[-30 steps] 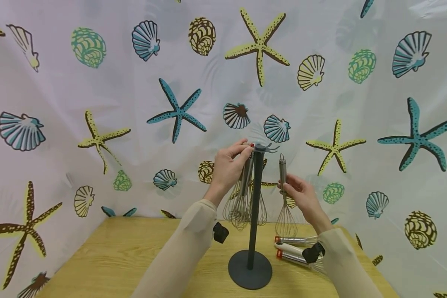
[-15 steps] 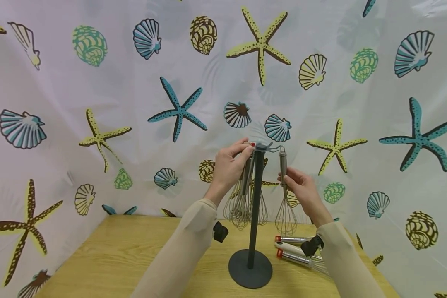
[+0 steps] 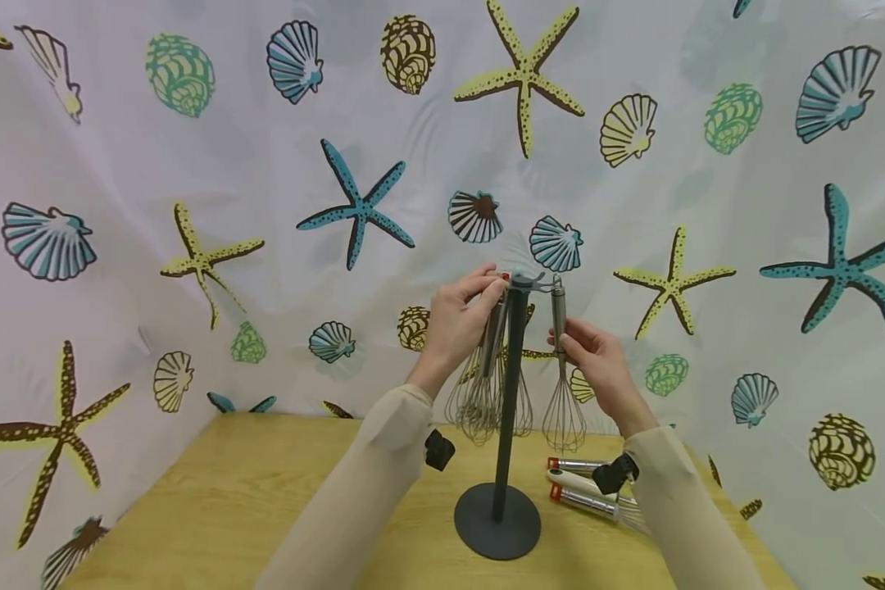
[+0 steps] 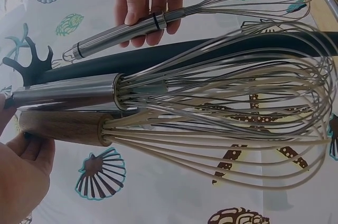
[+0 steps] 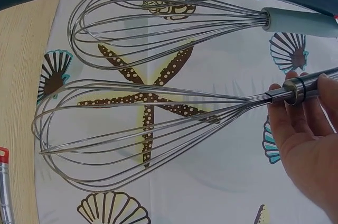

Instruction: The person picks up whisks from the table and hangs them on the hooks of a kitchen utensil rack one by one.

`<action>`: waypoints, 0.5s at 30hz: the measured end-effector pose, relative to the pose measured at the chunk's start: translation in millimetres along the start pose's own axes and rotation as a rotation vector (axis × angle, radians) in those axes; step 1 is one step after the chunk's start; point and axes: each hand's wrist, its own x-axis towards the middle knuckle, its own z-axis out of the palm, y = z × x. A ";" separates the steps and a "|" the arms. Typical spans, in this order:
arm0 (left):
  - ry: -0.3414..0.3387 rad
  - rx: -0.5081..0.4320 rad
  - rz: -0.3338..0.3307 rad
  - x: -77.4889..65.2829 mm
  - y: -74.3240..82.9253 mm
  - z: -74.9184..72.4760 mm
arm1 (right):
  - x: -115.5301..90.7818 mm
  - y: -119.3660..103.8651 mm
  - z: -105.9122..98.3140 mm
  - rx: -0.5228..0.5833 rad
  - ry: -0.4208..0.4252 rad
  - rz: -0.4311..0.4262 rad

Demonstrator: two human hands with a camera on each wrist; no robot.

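Head view: right of the stand (image 3: pixel 508 410), our right hand (image 3: pixel 597 360) pinches a steel whisk (image 3: pixel 559 311) upright, its top at a hook (image 3: pixel 542 287), probably for lining up; left of the stand, our left hand (image 3: pixel 460 315) curls round hung whisks (image 3: pixel 491 348), perhaps steadying them. Left wrist view: one handle (image 4: pixel 63 127) is wooden. Right wrist view: we read no lettering.

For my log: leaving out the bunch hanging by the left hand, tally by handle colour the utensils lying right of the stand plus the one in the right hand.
Silver handles with red ends: 2
Off-white handle: 1
Silver without red, the whisk in the right hand: 1
Total: 4
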 end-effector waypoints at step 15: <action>0.000 0.007 0.010 0.8 2.8 0.4 | 5.9 -1.6 5.6 -0.003 -0.005 -0.023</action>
